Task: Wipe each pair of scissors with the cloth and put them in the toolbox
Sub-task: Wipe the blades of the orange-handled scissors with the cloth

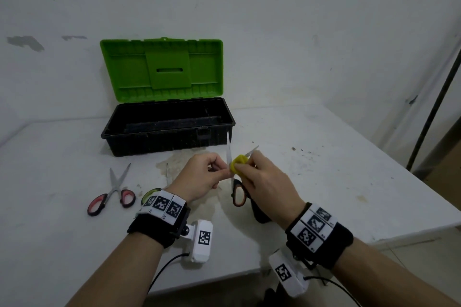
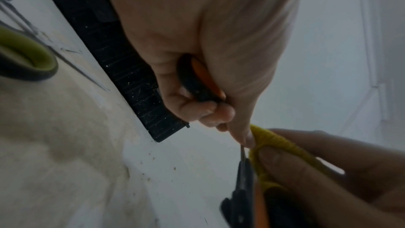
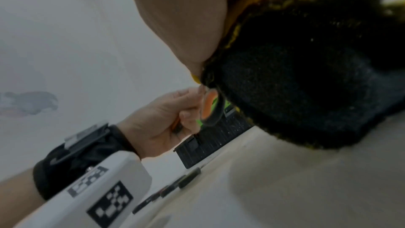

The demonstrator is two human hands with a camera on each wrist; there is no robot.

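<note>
**Orange-handled scissors held above the desk, cloth on the blades**

The left hand (image 1: 203,177) curls its fingers round one handle loop of the orange-handled scissors (image 1: 238,193), holding them above the middle of the desk (image 1: 324,182) with the blades spread open and pointing toward the far edge. The right hand (image 1: 264,182) pinches the yellow cloth (image 1: 238,162) against the blades near the pivot; its dark underside hangs below the palm in the right wrist view.

The toolbox (image 1: 167,142) stands at the far edge, left of centre, its green lid (image 1: 162,70) propped upright against the wall. The black tub looks bare inside except for grit on its floor.

The red-handled scissors (image 1: 112,194) lie open near the left edge. The green-handled scissors (image 1: 149,194) lie just beside the left wrist, mostly hidden by it.
</note>
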